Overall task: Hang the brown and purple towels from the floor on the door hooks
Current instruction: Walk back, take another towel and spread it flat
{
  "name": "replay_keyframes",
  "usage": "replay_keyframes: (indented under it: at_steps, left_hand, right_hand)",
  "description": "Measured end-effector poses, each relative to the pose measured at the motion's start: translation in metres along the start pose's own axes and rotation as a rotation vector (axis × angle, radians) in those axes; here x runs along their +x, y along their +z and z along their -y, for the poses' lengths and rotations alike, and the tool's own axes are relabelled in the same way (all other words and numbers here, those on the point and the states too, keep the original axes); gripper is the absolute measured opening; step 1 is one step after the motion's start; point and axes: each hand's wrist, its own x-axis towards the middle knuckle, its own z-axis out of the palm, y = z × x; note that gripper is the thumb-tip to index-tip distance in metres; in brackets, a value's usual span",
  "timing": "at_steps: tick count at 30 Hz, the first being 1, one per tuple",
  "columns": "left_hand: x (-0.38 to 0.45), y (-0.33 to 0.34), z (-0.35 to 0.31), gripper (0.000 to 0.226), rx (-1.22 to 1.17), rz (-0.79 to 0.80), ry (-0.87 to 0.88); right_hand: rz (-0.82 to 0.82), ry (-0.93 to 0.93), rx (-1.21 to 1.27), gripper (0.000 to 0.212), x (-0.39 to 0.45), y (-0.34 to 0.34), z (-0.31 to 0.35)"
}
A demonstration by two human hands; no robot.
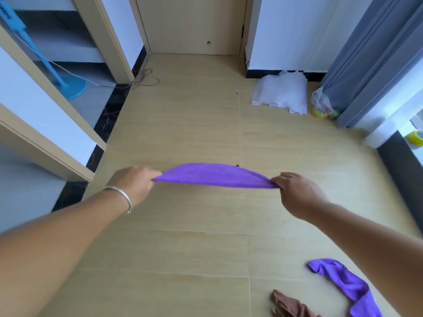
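home hallway | closed door (192, 24) | tile floor (183, 124) | grey curtain (370, 53)

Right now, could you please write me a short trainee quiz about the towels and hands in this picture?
1. True or false: both hands hold the stretched purple towel.
2. Which towels lie on the floor? A) one brown only B) one purple and one brown C) two brown
3. Fill in: the bracelet is on the ___ wrist.

Key:
1. True: the left hand and right hand each pinch one end.
2. B: a second purple towel and a brown towel lie at lower right.
3. left
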Motion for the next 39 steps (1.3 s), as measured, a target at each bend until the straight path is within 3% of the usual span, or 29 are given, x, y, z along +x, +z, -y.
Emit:
replay_keyframes:
  at_steps: [12,20,26,31,39]
  left_hand:
    - [-0.112,0.224,-0.014,0.019,-0.042,0.448,0.079]
    - [-0.160,0.321,-0.031,0.016,-0.134,0.682,0.019]
    - [-0.131,0.362,-0.023,0.018,-0.409,0.551,-0.282]
    - [-0.062,0.405,0.001,0.022,-0.622,0.313,-0.464]
    - [0.123,0.520,0.047,0.013,-0.636,-0.004,-0.455]
  right_hand:
    - [0.455,0.023,-0.005,0.045,-0.145,0.232,-0.003]
    - [0.619,0.027,0.029,0.041,-0.207,0.314,-0.009]
    - [0.556,0.201,0.139,0.032,-0.161,0.347,-0.009]
    - [0.362,0.418,0.305,0.028,-0.073,0.388,-0.010]
    - [0.009,0.449,0.425,0.030,0.104,0.507,-0.038]
